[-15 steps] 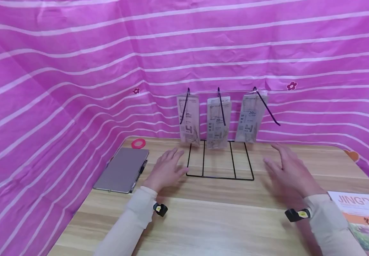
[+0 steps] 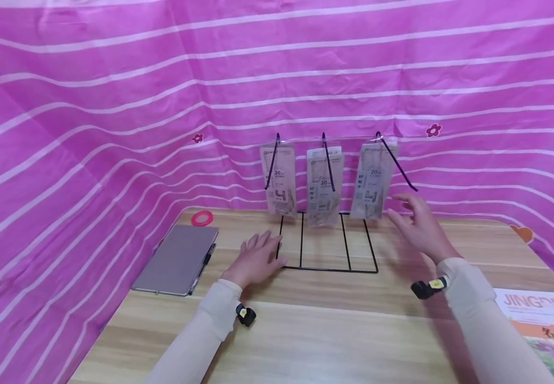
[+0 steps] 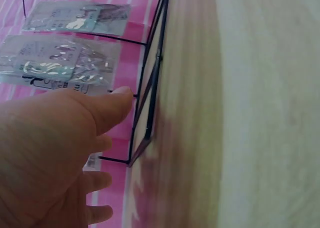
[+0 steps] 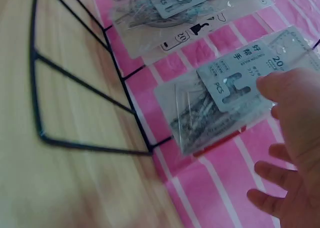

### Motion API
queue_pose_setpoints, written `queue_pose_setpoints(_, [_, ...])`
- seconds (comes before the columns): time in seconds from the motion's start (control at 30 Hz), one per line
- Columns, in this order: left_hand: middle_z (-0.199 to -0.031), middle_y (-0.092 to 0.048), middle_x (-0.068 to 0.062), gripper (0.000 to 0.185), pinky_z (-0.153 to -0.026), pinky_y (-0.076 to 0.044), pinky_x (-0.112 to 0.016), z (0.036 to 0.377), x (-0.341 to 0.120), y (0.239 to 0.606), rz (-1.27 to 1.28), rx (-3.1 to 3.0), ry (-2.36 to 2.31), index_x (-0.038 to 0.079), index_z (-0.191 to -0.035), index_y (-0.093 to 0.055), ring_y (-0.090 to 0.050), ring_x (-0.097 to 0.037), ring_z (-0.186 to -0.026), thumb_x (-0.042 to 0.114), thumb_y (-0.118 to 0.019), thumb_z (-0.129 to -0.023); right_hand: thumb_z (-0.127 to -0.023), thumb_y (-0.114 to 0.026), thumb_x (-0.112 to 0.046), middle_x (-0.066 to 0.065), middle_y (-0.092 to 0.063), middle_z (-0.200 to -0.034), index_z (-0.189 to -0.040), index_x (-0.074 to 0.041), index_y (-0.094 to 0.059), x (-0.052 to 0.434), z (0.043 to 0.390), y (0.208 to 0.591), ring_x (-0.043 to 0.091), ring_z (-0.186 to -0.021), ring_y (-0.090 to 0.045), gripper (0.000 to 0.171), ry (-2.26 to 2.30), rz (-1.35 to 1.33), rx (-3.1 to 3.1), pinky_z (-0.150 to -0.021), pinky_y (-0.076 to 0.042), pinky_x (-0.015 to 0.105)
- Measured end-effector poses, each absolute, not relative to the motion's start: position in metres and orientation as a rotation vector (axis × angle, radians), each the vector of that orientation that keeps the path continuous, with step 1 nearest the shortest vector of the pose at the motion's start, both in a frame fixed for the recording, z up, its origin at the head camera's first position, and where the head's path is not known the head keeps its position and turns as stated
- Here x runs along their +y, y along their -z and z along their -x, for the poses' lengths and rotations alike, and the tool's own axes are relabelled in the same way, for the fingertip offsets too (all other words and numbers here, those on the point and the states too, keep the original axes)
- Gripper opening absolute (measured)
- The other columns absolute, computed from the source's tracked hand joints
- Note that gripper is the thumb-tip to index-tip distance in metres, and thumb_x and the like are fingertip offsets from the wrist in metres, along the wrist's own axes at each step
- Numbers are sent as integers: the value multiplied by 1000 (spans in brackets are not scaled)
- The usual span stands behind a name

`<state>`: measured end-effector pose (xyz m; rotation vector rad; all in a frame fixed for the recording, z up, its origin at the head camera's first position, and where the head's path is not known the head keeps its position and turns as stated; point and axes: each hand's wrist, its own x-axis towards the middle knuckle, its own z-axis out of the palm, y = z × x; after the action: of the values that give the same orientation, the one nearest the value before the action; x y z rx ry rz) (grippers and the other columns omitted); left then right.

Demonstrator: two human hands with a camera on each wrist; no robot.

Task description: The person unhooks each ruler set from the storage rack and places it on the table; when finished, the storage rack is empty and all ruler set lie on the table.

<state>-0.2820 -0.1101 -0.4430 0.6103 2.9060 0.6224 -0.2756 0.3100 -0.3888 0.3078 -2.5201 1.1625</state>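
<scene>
Three hanging packets (image 2: 323, 184), one wire rack (image 2: 327, 242), two open hands (image 2: 257, 258)

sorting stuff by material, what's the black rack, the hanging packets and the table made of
Black rack: thin rods, probably coated metal wire, matte black.
Hanging packets: clear glossy plastic bags with printed card inserts; small contents show through.
Table: pale wood grain, likely laminate; smooth, flat sheen.
</scene>
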Motion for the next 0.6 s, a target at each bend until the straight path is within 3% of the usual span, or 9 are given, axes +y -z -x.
queue_pose_setpoints(0.07, [-176,-18,-15,70,-127,-8,-75,283,-109,445,-602,2902,-608,24,-165,-37,-12,-48,-162,53,-57,-105,-106,-64,-26,27,-47,-153,-146,0,-53,306,286,385,52,-136,-52,48,-1211,-303,-2484,-107,-48,67])
queue_pose_setpoints(0.17, [-176,-18,-15,67,-127,-7,-75,283,-111,447,-589,2898,-588,24,-164,-39,-11,-48,-162,53,-56,-106,-106,-64,-24,25,-49,-151,-144,-1,-57,297,299,379,47,-133,-57,45,-1258,-267,-2443,-105,-56,47])
queue_pose_setpoints(0.37, [-176,-20,-15,65,-126,-7,-76,281,-113,450,-588,2881,-589,22,-162,-44,-13,-49,-161,54,-55,-106,-106,-65,-27,19,-55,-143,-138,-3,-62,286,316,373,31,-128,-60,40,-1274,-197,-2378,-108,-53,41])
queue_pose_setpoints(0.5, [-175,-22,-15,65,-126,-9,-76,283,-113,452,-594,2882,-592,22,-161,-45,-14,-49,-161,55,-55,-106,-105,-66,-30,16,-63,-128,-137,-5,-63,284,321,372,9,-110,-60,40,-1300,-155,-2363,-93,-50,15])
queue_pose_setpoints(0.6, [-175,-23,-15,65,-126,-9,-76,285,-113,452,-593,2886,-592,22,-161,-45,-15,-49,-161,55,-55,-106,-105,-66,-28,16,-67,-121,-137,-6,-62,283,322,373,1,-100,-59,39,-1316,-142,-2352,-83,-49,9])
